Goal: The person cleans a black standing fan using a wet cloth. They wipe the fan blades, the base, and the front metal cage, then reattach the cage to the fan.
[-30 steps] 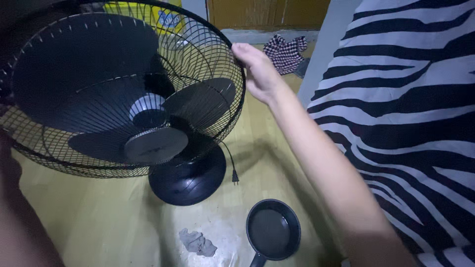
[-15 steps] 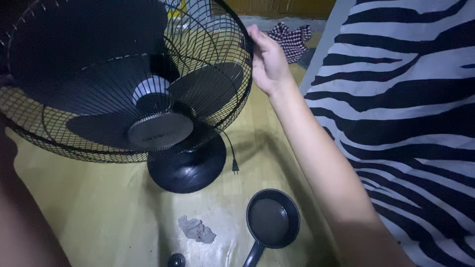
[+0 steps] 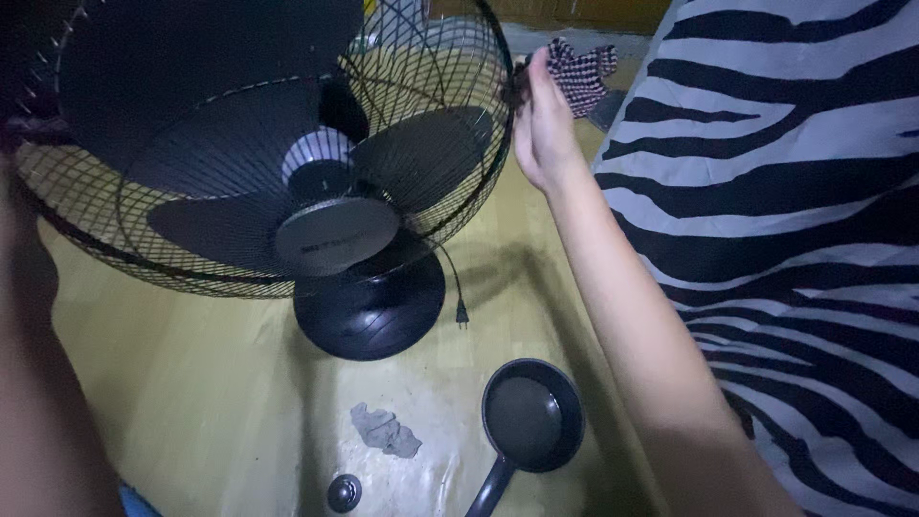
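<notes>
the right hand (image 3: 544, 124) grips the right rim of the black fan cage (image 3: 483, 206), fingers closed on the wire. the left hand (image 3: 21, 230) touches the left rim, its grip cannot be seen. the fan stands on the yellow floor (image 3: 191, 383), near a small black pan (image 3: 531, 421).

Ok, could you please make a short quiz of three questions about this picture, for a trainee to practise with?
1. True or false: the right hand is at the rim of the black fan.
2. What lies on the floor nearest the fan's round base?
A. a checked cloth
B. a crumpled grey rag
C. a striped pillow
3. Fill in: the small dark pan lies with its handle pointing toward the ____ edge of the picture.

Key:
1. True; its fingers are at the right side of the wire guard.
2. B; the grey rag lies just in front of the base, while the checked cloth is farther behind.
3. Bottom.
</notes>
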